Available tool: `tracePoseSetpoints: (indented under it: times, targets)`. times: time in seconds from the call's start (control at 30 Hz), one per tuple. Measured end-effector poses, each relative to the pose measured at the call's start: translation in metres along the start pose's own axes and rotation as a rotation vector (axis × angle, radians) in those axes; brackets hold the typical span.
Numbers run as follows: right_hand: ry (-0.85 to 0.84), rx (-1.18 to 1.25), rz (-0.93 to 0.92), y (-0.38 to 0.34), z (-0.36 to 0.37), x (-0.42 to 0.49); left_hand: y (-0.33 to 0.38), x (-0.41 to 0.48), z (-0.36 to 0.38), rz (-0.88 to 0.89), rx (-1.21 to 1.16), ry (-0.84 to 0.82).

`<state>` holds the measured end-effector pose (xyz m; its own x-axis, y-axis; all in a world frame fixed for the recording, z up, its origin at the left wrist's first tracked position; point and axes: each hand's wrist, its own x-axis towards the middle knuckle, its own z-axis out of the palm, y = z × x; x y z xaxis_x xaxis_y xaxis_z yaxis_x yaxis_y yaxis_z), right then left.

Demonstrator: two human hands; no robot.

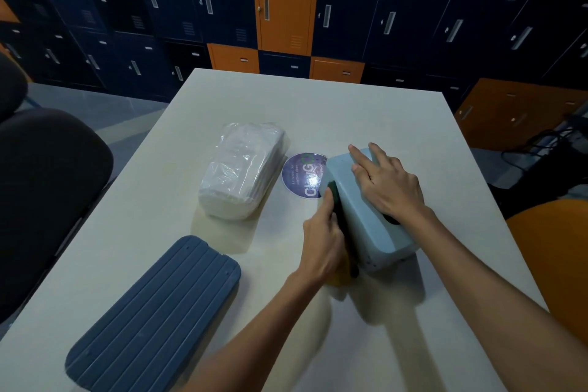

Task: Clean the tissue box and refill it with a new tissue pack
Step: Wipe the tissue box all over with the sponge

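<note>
Dim room. Overhead light brightens the pale worktop and leaves a glare spot on the round sticker. The tissue pack casts a soft shadow toward the viewer. Lockers bow at the edges.

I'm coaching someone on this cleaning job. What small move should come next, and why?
Probably slide the sponge along the side wall of the tissue box. The left hand grips it against that wall, while the right hand presses flat on top, steadying the box. The lid lies off and the tissue pack is wrapped, so refilling likely waits.
</note>
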<state>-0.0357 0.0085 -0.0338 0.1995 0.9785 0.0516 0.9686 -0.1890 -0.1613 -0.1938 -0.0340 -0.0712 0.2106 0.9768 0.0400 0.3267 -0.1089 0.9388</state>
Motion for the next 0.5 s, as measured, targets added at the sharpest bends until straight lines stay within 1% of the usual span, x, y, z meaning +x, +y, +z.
tracePoseSetpoints:
  times: [0.1,0.23,0.33,0.43,0.5]
  targets:
    - [-0.002,-0.007,-0.003,-0.001,0.0,0.0,-0.002,0.002,0.004,-0.072,0.024,-0.022]
    - [-0.001,-0.01,0.014,0.001,-0.001,0.0,0.001,0.027,0.004,-0.138,0.054,-0.022]
    - [-0.009,-0.011,0.021,0.001,-0.002,0.0,0.003,0.05,-0.004,-0.185,-0.005,-0.027]
    - [-0.011,-0.005,0.024,0.001,-0.003,0.0,0.004,0.059,-0.01,-0.178,-0.059,-0.05]
    - [-0.01,-0.004,0.021,0.0,-0.003,0.0,0.003,0.052,-0.01,-0.169,-0.045,-0.055]
